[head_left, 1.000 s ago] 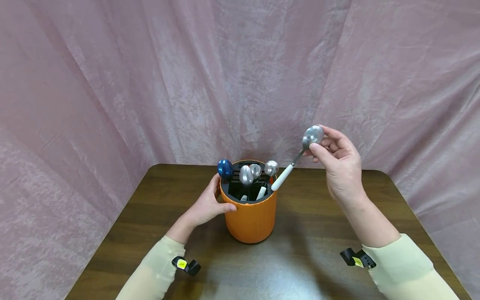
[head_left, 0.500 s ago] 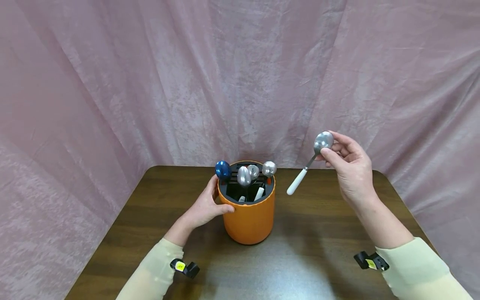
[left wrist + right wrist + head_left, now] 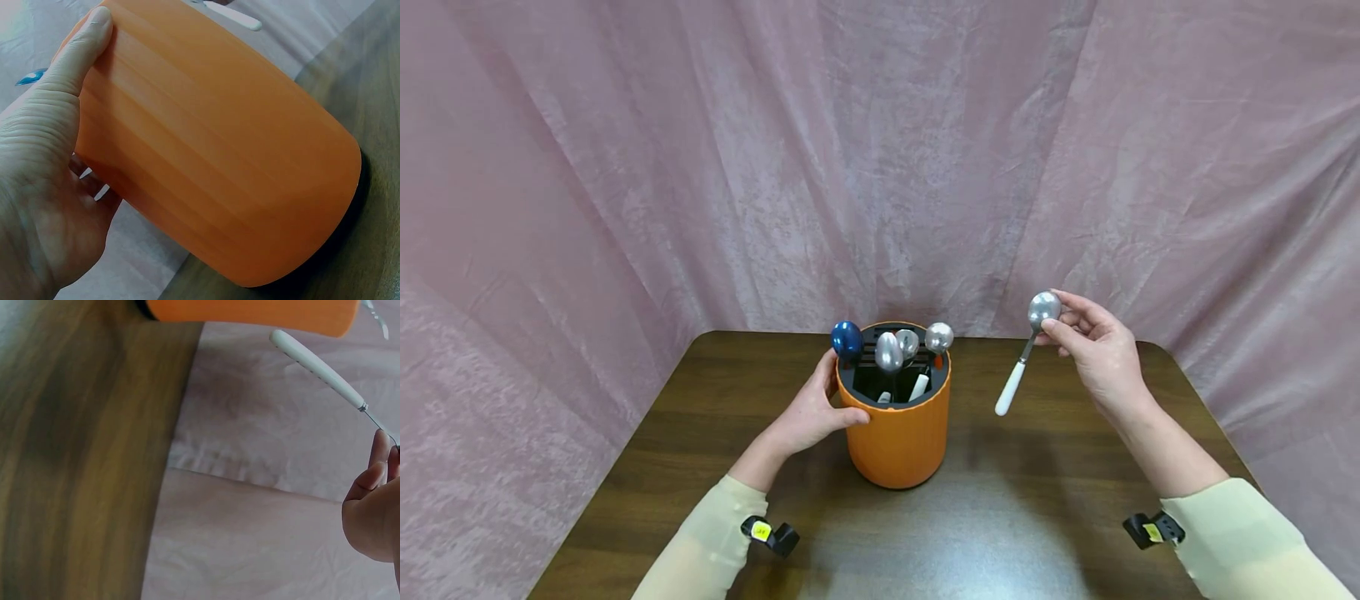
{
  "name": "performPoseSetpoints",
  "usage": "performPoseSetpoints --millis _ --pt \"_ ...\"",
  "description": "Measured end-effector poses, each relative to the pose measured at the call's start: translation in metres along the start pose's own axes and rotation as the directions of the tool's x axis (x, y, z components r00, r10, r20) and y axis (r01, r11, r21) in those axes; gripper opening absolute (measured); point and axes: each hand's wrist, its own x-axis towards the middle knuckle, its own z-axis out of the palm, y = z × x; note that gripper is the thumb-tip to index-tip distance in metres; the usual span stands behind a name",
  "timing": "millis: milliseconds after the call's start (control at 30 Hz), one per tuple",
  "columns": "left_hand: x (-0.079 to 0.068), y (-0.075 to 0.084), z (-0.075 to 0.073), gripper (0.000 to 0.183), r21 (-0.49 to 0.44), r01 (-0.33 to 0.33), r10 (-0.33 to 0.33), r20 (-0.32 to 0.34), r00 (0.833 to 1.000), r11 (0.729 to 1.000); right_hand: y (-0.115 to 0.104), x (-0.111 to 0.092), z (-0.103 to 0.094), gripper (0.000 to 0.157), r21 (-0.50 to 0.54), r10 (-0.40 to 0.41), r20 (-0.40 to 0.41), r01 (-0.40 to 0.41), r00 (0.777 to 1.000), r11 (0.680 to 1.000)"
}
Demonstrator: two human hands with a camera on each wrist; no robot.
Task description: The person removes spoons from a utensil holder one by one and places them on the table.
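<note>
right hand (image 3: 1093, 346): pinches white-handled spoon (image 3: 1024, 354) by its bowl, handle hanging above worktop (image 3: 700, 417), right of holder | left hand (image 3: 808, 412): curled round orange utensil holder (image 3: 898, 433) standing mid-worktop

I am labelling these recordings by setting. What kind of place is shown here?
Probably a staged recording setup, not a lived-in kitchen: pink cloth hangs behind and beside a wooden table, which carries only an orange holder with spoons.

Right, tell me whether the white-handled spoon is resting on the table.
No, the right hand pinches the white-handled spoon by its bowl, and it hangs handle-down above the table.
</note>
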Motion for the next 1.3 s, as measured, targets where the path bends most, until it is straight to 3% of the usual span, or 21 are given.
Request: performPoseSetpoints --millis 200,367,633,933,1300 --pt "0.000 0.000 0.000 0.104 -0.002 0.010 -0.010 -0.001 1.000 1.000 0.015 0.000 -0.006 0.044 -0.052 0.049 0.029 -0.047 0.998 0.998" --pt "-0.001 0.001 0.000 0.103 0.004 0.027 -0.027 -0.005 1.000 1.000 0.029 -0.003 -0.009 0.048 -0.143 0.135 0.064 -0.125 0.989 0.982" --pt "-0.001 0.001 0.001 0.102 0.007 0.033 -0.033 -0.007 0.999 0.999 0.052 -0.007 -0.012 0.052 -0.227 0.276 0.099 -0.248 0.956 0.942" --pt "-0.001 0.000 0.000 0.103 0.012 0.043 -0.043 -0.010 0.999 0.999 0.067 -0.011 -0.013 0.053 -0.244 0.350 0.122 -0.314 0.929 0.918" --pt "0.001 -0.001 -0.001 0.102 0.014 0.027 -0.027 -0.005 1.000 1.000 0.089 -0.017 -0.013 0.052 -0.290 0.448 0.157 -0.393 0.880 0.873"
